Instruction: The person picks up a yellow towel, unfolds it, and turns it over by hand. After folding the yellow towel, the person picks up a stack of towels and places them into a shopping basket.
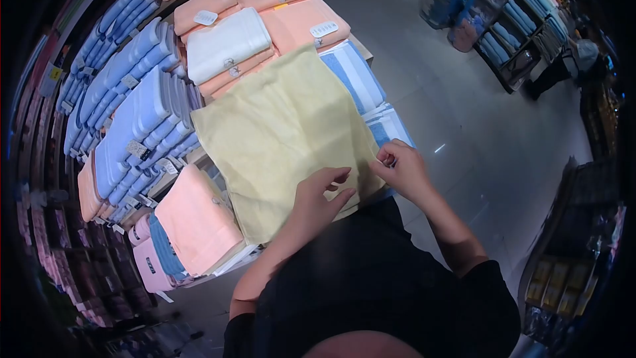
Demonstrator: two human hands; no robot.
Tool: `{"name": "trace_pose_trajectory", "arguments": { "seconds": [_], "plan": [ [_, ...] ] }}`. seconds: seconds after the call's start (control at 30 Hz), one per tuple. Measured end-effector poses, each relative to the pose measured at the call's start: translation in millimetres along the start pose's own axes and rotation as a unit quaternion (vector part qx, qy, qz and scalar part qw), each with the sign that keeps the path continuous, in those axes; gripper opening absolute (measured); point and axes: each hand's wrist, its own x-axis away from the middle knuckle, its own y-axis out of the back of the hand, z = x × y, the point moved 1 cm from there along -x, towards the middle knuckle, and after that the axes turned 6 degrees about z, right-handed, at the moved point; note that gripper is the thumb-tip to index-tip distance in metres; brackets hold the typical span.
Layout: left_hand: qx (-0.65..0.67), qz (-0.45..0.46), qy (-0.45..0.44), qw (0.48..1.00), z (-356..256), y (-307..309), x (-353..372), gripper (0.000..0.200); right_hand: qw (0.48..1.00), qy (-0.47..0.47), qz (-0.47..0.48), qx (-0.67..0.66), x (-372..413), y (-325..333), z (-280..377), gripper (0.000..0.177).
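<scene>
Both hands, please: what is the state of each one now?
Left hand: open, over the yellow towel, holding nothing visible.
Right hand: curled at the towel's edge; whether it grips cannot be told.

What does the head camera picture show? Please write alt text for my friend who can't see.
A person's left hand, half-open, is over a spread-out pale yellow cloth, with the right hand at the cloth's right edge. Folded peach towels and blue towels lie beside it, and a grey floor shows on the right.
</scene>
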Motion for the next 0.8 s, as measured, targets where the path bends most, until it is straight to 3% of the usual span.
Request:
{"name": "trace_pose_trajectory", "arguments": {
  "seconds": [0.07, 0.1, 0.17, 0.23, 0.27, 0.37, 0.47, 0.57, 0.6, 0.7, 0.8],
  "plan": [
    [0.053, -0.032, 0.008, 0.998, 2.6, -8.8, -2.9, 0.045, 0.995, 0.075, 0.004, -0.058, -4.2, -12.2, 7.8, 0.015],
    [0.053, -0.062, -0.004, 0.997, 2.1, -13.6, -3.4, 0.05, 0.979, 0.062, 0.066, -0.183, -6.2, -18.0, 13.0, 0.014],
    [0.068, -0.113, -0.005, 0.991, 7.6, -13.3, -0.7, 0.056, 0.887, 0.035, 0.185, -0.422, -9.3, -29.9, 26.4, 0.012],
    [0.099, -0.159, 0.015, 0.982, 15.3, -5.9, 3.5, 0.059, 0.895, 0.177, 0.191, -0.363, -8.9, -33.4, 42.4, 0.019],
    [0.075, -0.203, -0.004, 0.976, 14.7, 5.0, 6.4, 0.042, 0.891, 0.247, 0.192, -0.33, -8.7, -33.9, 50.7, 0.023],
    [0.201, -0.255, 0.053, 0.944, 8.3, 38.8, 20.1, 0.027, 0.922, 0.354, 0.029, -0.152, -23.9, -26.1, 70.8, 0.038],
    [0.199, -0.239, 0.003, 0.95, -3.8, 62.0, 29.7, 0.025, 0.879, 0.469, -0.036, 0.079, -35.5, -12.9, 114.3, 0.048],
    [0.171, -0.24, -0.032, 0.955, -22.6, 79.8, 39.8, 0.026, 0.866, 0.435, 0.246, -0.001, -56.0, -8.9, 140.8, 0.051],
    [0.147, -0.252, -0.042, 0.955, -26.5, 87.5, 42.9, 0.026, 0.842, 0.476, 0.253, -0.031, -65.9, -12.4, 143.5, 0.04],
    [0.161, -0.333, -0.042, 0.928, -26.1, 110.0, 51.4, 0.028, 0.863, 0.29, 0.399, -0.112, -83.8, -1.1, 147.0, 0.024],
    [0.209, -0.355, -0.037, 0.911, -17.5, 129.8, 58.4, 0.026, 0.852, 0.328, 0.368, -0.175, -97.9, -7.0, 132.7, 0.023]
  ]
}}
